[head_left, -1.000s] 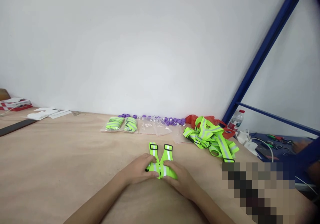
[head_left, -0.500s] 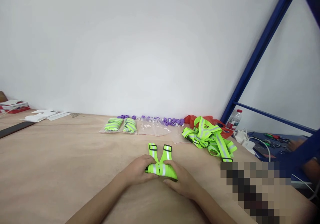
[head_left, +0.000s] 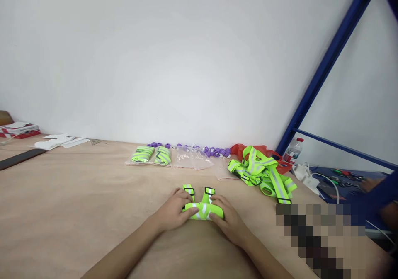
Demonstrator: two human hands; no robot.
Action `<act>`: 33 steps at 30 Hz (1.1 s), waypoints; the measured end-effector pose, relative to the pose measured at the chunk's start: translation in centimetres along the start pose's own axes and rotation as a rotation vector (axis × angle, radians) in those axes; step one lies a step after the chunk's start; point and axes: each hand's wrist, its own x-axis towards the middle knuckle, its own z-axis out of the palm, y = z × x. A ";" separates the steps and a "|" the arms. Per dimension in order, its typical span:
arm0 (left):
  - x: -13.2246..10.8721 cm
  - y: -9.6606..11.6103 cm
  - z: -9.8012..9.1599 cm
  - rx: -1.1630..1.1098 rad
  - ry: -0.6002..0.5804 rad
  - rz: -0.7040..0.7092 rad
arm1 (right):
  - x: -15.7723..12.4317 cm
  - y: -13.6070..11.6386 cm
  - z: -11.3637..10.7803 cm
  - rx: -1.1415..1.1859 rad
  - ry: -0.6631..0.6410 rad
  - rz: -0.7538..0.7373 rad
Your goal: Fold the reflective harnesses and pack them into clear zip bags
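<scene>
A neon-yellow reflective vest made of straps (head_left: 202,212) lies partly rolled on the table in front of me. Its near part forms a bundle, while two strap ends with black buckles stick out on the far side. My left hand (head_left: 175,210) grips the bundle's left end, thumb on top. At the right end, my right hand (head_left: 230,219) holds it the same way, its thumb pressed on the roll. Beyond my hands lie two clear bags with folded vests (head_left: 142,154) and several flat clear plastic bags (head_left: 192,158).
A loose heap of neon reflective straps (head_left: 261,169) lies at right on a red plastic bag (head_left: 282,163). Purple pieces (head_left: 214,151) line the wall. A bottle (head_left: 293,150) stands near the blue metal frame (head_left: 326,59). White papers (head_left: 59,141) lie at far left.
The vest's near part has been rolled away from me into a tighter bundle, leaving less of the buckled straps showing. My thumbs have moved up onto the roll.
</scene>
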 end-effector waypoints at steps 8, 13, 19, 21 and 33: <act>-0.2 -0.2 0.4 -0.068 -0.001 -0.069 | -0.1 -1.1 -0.4 0.007 -0.020 0.066; -0.1 -0.7 0.9 -0.043 0.018 -0.097 | 0.1 -1.6 -0.5 -0.013 0.007 0.080; 0.3 -0.9 1.4 -0.040 0.093 -0.109 | 0.7 -0.8 0.0 -0.001 0.029 0.082; 0.4 -0.8 1.6 -0.056 0.115 -0.115 | 0.7 -0.3 0.2 0.018 0.034 0.047; 0.3 -0.1 1.5 -0.119 0.129 -0.073 | 0.3 -0.1 0.1 0.003 0.051 -0.028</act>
